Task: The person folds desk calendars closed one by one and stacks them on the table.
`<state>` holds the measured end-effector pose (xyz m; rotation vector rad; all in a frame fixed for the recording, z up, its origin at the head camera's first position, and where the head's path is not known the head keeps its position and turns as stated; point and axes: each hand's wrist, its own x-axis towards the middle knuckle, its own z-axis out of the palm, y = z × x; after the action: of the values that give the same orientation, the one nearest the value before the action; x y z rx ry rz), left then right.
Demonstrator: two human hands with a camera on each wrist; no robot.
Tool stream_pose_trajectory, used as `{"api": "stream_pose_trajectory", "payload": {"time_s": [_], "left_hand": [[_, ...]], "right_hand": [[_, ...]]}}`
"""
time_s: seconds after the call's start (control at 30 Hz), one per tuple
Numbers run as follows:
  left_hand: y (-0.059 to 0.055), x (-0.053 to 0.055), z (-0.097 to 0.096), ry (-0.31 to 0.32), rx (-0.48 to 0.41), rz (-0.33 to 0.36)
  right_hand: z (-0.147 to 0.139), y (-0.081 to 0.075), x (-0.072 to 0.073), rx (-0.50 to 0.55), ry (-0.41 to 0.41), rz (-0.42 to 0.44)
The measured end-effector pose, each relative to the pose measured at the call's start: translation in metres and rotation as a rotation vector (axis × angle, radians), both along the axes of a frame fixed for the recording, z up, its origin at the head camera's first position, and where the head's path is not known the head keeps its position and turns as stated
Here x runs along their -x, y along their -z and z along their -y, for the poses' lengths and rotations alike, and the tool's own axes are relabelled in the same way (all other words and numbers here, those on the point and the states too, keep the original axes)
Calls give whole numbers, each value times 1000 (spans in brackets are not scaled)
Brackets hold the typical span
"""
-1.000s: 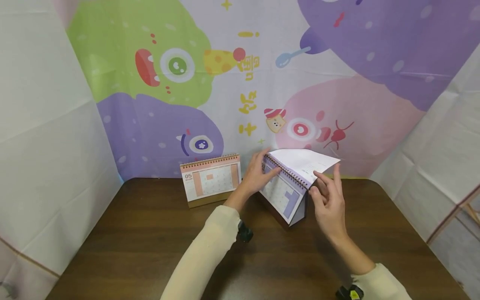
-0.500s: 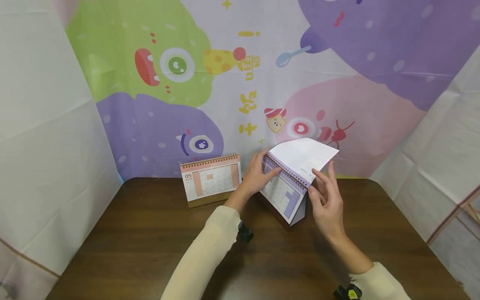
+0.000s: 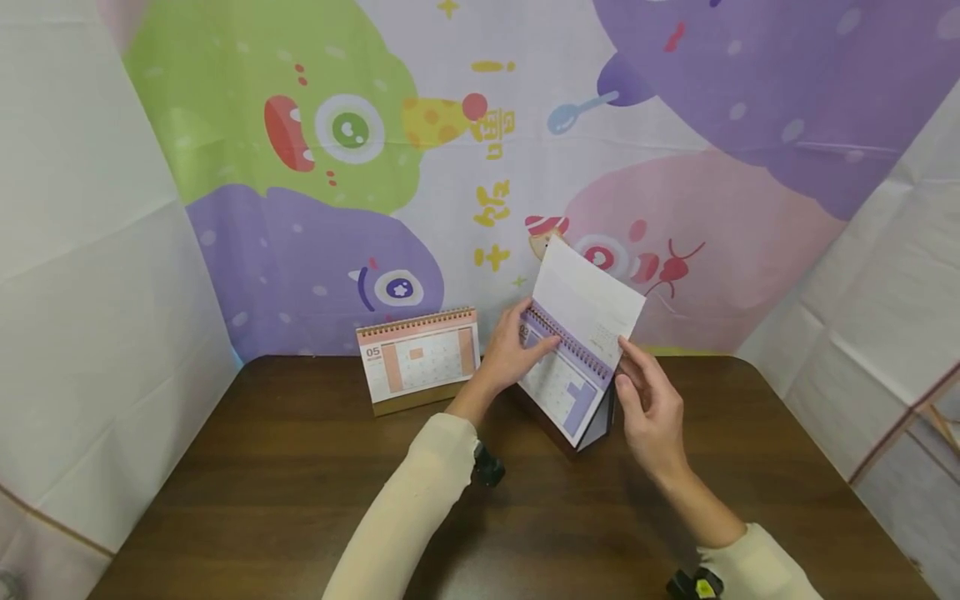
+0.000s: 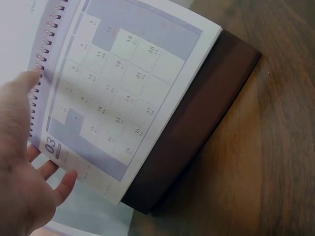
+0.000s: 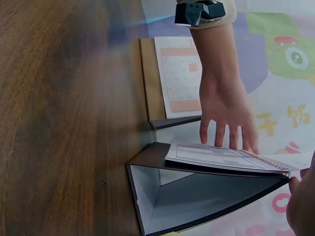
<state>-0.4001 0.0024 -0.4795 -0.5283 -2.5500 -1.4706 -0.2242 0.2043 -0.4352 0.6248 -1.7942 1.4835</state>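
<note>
Gripping the left end of the purple calendar [image 3: 551, 383], the left hand [image 3: 512, 354] lays its thumb across the wire rings [image 4: 43, 51] while its fingers come round the side edge. At the other end, the right hand [image 3: 656, 412] has its index fingertip at the lower right edge of the raised sheet [image 3: 588, 287] and its thumb lower, by the end of the rings; whether that grip pinches the paper or merely nudges it, I cannot tell.

What has just changed is the raised sheet: half a second ago it leaned farther back behind the rings, and now it stands higher, in line above the front page, its mostly pale face turned toward the person. The left hand has stayed put. I judge the leaf to be partway through its turn, lying flat on neither side yet, with the left hand serving as the brace.

Below the rings, the page marked 03 faces outward, over the dark brown base [image 4: 187, 123]. This calendar stands tent-fashion and angled, toward the back of the tabletop [image 3: 375, 517]. Just left of it stands the pink calendar [image 3: 420, 362], marked 05, untouched. Behind both hangs the cartoon backdrop [image 3: 390, 200].
</note>
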Motion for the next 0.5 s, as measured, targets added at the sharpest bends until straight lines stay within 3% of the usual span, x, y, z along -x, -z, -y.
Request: {"api": "stream_pose_trajectory", "payload": {"time_s": [0.03,0.1,0.27,0.5], "left_hand": [[0,0,1,10,-22,17],[11,16,3,50,-123,43],[14,32,9,104,-319,58],[8,40,16,224,-474,52]], "right_hand": [[0,0,0,-1,-2,-1],[0,0,-1,2,-6,-1],[0,0,-1,-3,-9,3],[0,-1,-5,-65,31,-22]]}}
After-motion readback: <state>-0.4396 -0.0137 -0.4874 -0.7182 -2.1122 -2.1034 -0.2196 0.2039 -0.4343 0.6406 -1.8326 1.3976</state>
